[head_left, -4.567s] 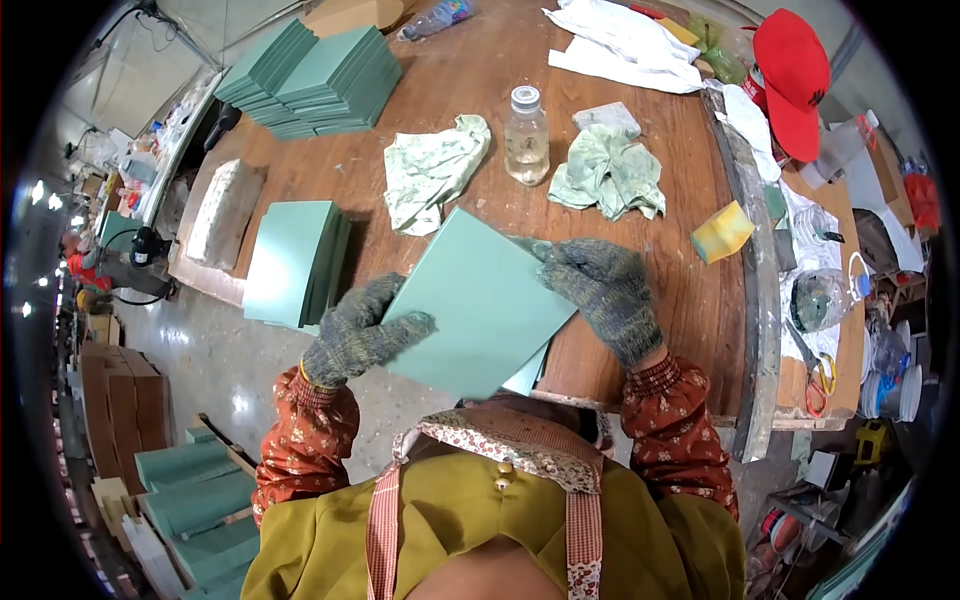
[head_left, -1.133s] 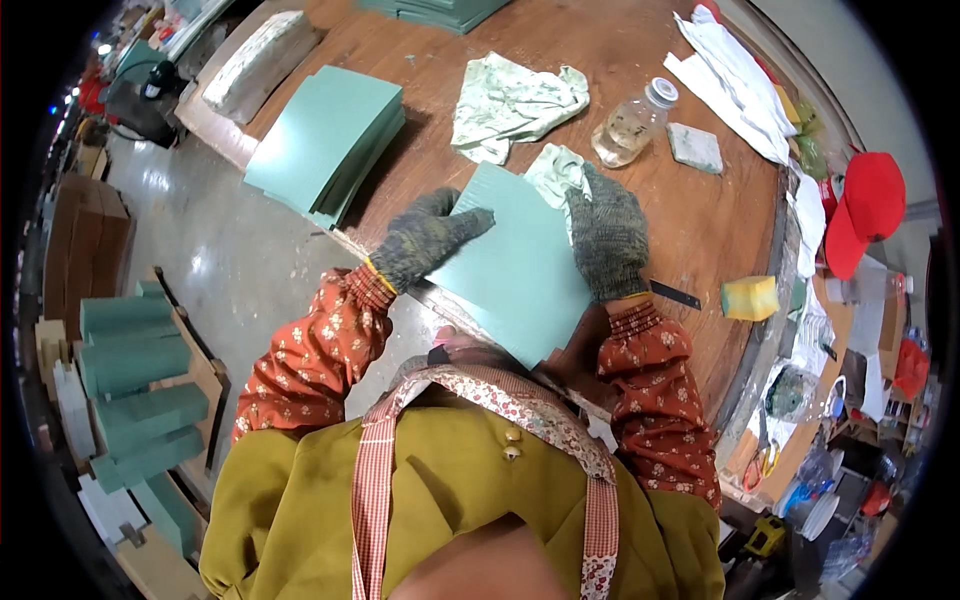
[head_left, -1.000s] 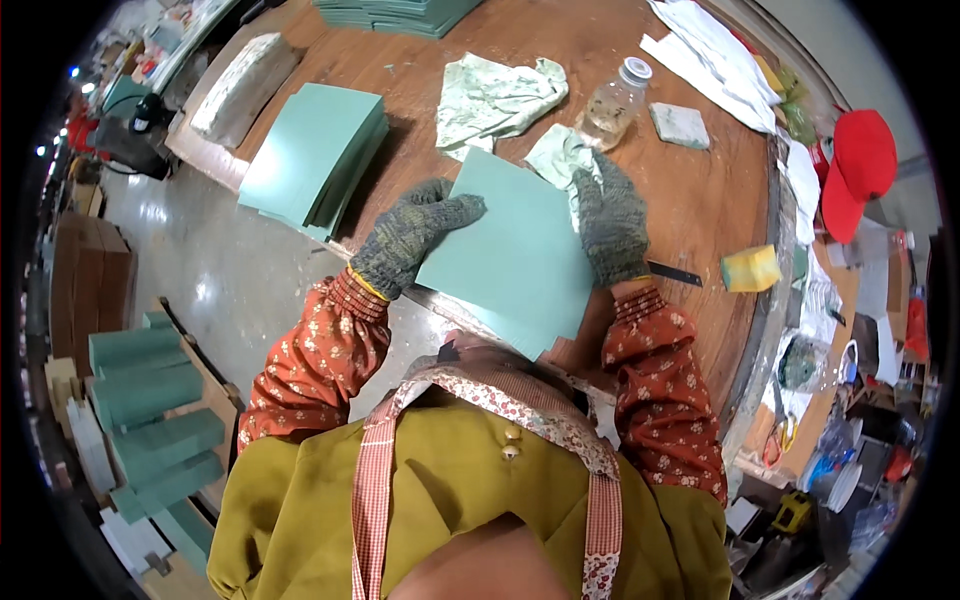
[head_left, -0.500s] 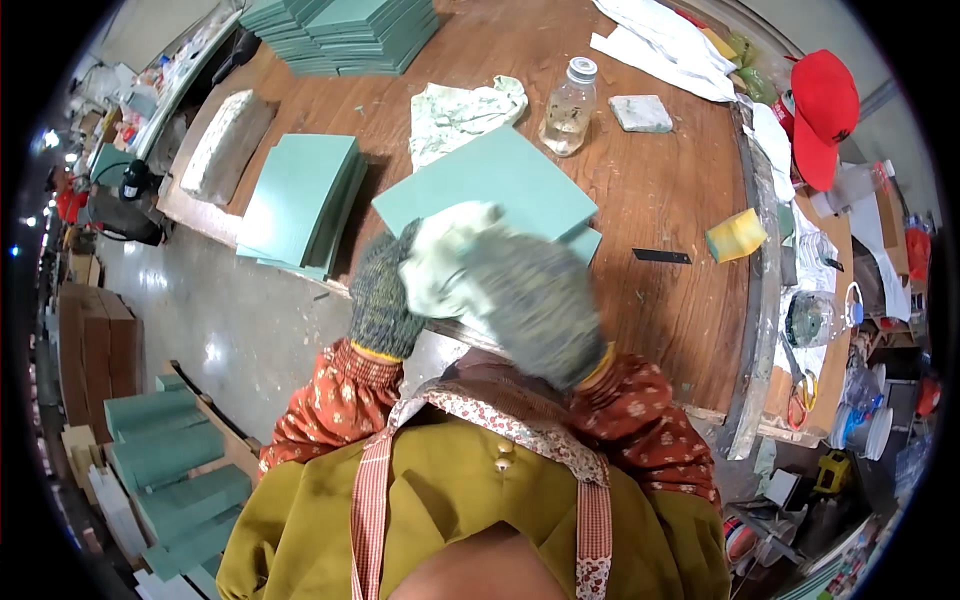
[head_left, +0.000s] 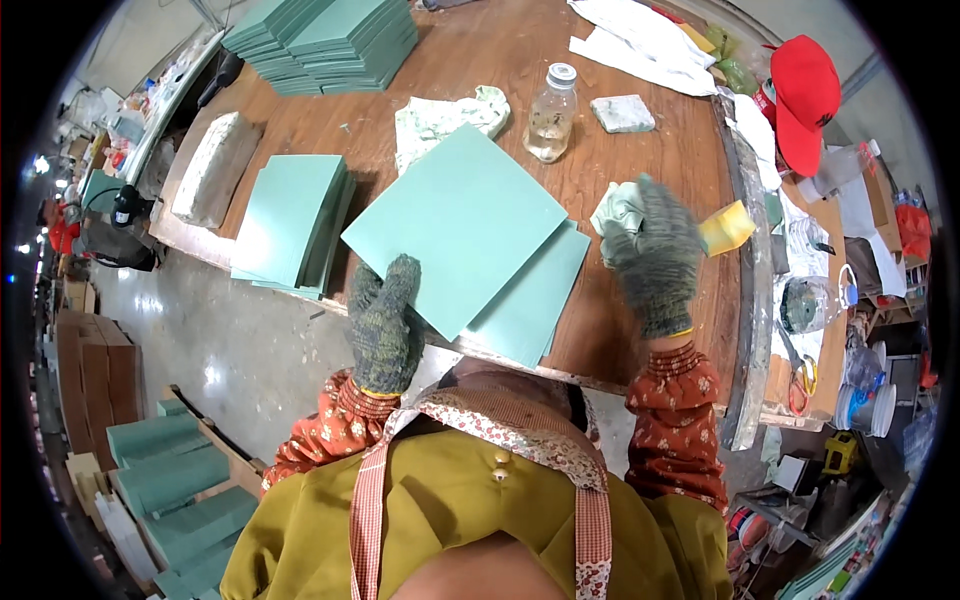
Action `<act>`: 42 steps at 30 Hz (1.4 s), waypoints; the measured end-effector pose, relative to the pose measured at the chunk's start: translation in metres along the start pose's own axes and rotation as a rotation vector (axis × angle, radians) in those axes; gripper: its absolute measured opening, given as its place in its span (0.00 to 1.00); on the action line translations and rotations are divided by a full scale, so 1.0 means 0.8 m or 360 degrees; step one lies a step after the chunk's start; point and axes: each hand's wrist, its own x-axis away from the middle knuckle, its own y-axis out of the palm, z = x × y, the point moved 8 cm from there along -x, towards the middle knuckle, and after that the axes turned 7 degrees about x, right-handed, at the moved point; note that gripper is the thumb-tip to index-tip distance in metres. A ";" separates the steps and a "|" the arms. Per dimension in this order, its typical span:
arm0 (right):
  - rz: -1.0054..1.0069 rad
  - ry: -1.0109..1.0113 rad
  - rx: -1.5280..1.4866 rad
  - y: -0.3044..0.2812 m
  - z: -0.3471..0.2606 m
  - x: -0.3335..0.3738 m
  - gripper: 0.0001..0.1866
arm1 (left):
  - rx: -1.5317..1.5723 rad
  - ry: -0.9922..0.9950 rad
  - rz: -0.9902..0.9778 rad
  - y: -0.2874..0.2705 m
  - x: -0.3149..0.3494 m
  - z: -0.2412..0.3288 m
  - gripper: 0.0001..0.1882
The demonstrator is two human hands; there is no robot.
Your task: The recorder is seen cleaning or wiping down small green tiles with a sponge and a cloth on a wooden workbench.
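Note:
A square pale green board (head_left: 460,225) lies turned at an angle over more green boards (head_left: 530,300) at the table's front edge. My left hand (head_left: 387,325), in a dark grey knitted glove, grips its near left edge between thumb and fingers. Off to the right, my right hand (head_left: 655,260), gloved alike and slightly blurred, is closed around a crumpled pale cloth (head_left: 617,210). A yellow sponge (head_left: 728,228) sits just right of that hand. Behind the angled board lie a second crumpled cloth (head_left: 445,118) and an upright lidded glass jar (head_left: 551,115) with some liquid inside.
A shorter stack of green boards (head_left: 285,215) stands left, beside a pale block (head_left: 217,165). Tall board stacks (head_left: 345,45) rise at the back. A small flat block (head_left: 622,113) lies beyond the jar. Orange-handled scissors (head_left: 800,385) lie on the right-hand side surface, below a red cap (head_left: 805,105).
My right hand has moved right with the cloth, away from my left hand and the board. The dark flat blade on the table is now hidden. My left hand has moved onto the board's edge.

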 end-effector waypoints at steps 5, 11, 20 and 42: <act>-0.0700 -0.0106 -0.0785 0.027 -0.058 0.011 0.32 | 0.0009 -0.0064 0.0090 -0.004 0.026 -0.020 0.23; -0.1040 -0.0321 -0.1101 0.076 -0.058 0.020 0.21 | 0.0021 -0.0189 0.0406 -0.028 0.042 -0.058 0.22; -0.0879 -0.0330 -0.0550 0.049 -0.041 -0.003 0.12 | -0.0501 -0.0918 0.0380 -0.066 0.086 -0.079 0.15; -0.1247 -0.0168 -0.0009 0.077 0.048 0.107 0.19 | -0.1667 -0.0984 -0.0996 -0.014 0.073 -0.069 0.10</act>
